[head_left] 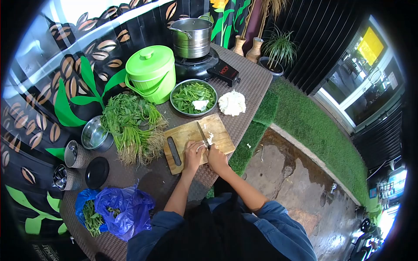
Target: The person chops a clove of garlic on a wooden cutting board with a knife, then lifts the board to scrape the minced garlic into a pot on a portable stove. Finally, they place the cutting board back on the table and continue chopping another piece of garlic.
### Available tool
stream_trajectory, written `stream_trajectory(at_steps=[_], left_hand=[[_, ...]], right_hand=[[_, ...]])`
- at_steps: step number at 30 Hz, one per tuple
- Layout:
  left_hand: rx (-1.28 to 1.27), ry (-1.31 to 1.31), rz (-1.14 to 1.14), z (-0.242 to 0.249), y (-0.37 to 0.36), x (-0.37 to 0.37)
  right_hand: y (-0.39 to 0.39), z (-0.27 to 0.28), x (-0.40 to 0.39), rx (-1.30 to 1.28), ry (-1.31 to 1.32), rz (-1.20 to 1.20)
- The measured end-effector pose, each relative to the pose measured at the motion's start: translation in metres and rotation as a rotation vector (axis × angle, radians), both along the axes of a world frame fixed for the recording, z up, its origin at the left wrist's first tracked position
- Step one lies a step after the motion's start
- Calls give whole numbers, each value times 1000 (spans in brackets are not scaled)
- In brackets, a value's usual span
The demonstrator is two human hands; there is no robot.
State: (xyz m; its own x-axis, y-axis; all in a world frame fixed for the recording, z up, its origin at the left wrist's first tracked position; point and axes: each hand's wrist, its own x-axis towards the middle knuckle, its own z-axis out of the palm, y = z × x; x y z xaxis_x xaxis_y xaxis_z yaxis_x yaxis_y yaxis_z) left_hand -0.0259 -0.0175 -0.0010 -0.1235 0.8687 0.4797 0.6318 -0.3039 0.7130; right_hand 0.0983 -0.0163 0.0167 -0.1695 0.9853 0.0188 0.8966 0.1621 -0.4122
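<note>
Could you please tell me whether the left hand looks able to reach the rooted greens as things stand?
Probably yes: only part of the cutting board lies between the left hand and the rooted greens, though that hand rests beside the knife.

Here's your right sleeve (283, 228), blue and creased, stopping around the elbow, and your left sleeve (154, 228) matches it in blue! Down your front spreads a broad black cloth (204, 239), and past those cuffs, bare forearms, bare left hand (193, 154), bare right hand (217, 159).
</note>
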Motion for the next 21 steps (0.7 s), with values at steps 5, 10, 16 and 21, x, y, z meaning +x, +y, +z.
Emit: stream_trajectory(at_steps=[5, 10, 16, 21], left_hand=[[94, 74, -4, 2, 0, -2], [0, -45, -55, -7, -2, -2], [98, 19, -9, -14, 0, 3], [55, 267, 127, 9, -6, 1]], right_hand=[[-19, 2, -1, -61, 8, -16], [-4, -12, -3, 56, -58, 10], [2, -14, 14, 60, -45, 113], [-10, -10, 20, 56, -92, 55]])
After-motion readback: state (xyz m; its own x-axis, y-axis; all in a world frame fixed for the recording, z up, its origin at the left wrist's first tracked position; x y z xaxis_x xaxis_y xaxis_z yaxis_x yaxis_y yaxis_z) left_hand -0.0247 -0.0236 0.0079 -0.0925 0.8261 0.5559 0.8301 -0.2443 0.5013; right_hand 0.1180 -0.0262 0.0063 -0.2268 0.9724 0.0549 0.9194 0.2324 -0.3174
